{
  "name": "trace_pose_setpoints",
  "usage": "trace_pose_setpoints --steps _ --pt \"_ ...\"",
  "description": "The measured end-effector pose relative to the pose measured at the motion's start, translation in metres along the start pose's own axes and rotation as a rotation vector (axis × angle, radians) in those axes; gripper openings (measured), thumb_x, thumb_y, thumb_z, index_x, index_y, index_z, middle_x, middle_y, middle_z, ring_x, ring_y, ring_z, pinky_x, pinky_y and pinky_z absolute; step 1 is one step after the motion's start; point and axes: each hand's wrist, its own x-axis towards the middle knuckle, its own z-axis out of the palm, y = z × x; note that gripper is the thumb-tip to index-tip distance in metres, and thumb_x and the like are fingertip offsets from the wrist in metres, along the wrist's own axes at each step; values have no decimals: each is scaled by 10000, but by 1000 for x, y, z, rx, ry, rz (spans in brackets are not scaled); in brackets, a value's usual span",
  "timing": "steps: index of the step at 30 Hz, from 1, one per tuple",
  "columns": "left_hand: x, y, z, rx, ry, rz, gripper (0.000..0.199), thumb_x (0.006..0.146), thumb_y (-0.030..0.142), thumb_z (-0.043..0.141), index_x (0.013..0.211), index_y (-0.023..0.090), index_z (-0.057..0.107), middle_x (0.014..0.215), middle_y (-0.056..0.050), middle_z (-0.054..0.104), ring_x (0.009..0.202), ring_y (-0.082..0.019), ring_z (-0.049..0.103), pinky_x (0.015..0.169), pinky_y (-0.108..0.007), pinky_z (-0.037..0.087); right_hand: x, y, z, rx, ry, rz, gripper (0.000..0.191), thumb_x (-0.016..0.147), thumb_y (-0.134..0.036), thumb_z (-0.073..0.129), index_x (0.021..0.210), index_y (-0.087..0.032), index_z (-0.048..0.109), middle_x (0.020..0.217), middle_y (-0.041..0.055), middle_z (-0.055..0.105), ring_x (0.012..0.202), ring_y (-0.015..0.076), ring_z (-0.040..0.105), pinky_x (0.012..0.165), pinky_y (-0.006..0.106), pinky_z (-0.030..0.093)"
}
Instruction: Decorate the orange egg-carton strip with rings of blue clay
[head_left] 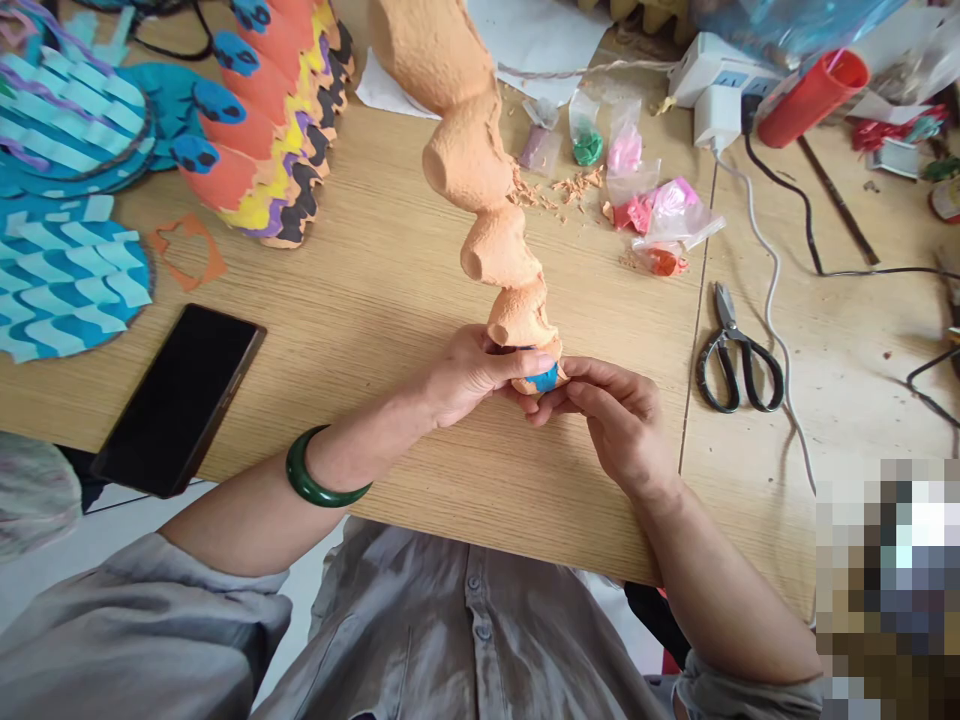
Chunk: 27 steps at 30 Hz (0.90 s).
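Note:
A strip of egg carton (495, 165), coloured pale orange, reaches from the top of the view down toward me, its cups in a row. My left hand (480, 375) is closed round its near end, the thumb lying across the last cup. A blue patch (543, 379) shows on that cup, just below the thumb. At the cup's right edge, the fingers of my right hand (611, 405) are pinched together against the rim. Whether a small piece also sits between those fingertips is hidden.
A phone (180, 400) lies at left, near orange-red painted egg carton strips (262, 130) and blue layered pieces (71, 275). On the right are black-handled scissors (731, 355), a white cable (772, 290), a power strip (720, 70) and small clay bags (626, 150).

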Motion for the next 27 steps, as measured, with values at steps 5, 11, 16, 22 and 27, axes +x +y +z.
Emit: trace_pose_setpoints --steps 5,11,16,22,27 --pt "-3 -3 -2 40 -49 73 350 697 343 914 852 112 700 788 -34 712 617 -124 670 519 -227 563 0 2 0 -26 -14 -4 312 881 -98 575 1025 -220 823 777 -7 807 679 152 770 745 324 633" --pt "-3 -8 2 96 -121 47 251 753 234 853 814 130 633 650 -1 657 599 -116 657 535 -209 546 3 5 -4 -42 3 42 216 885 -152 614 963 -204 809 693 -3 777 633 179 757 720 360 638" --pt "-4 -8 3 154 -206 107 271 760 232 860 804 152 605 692 16 646 607 -84 601 580 -211 541 7 -2 -6 -7 77 87 161 916 -312 681 899 -196 792 656 0 750 566 172 724 649 341 633" --pt "-7 7 1 13 -314 13 237 821 302 817 906 140 665 804 -33 679 766 -132 658 621 -210 544 10 -4 -6 19 103 54 267 925 -450 721 869 -193 765 598 -6 724 518 144 678 558 279 591" --pt "-5 7 2 -203 -176 -40 267 812 333 838 841 111 693 724 12 600 569 -48 456 572 -206 559 11 -5 -5 36 67 121 360 838 -535 824 770 -205 695 542 -39 689 434 114 613 512 264 586"
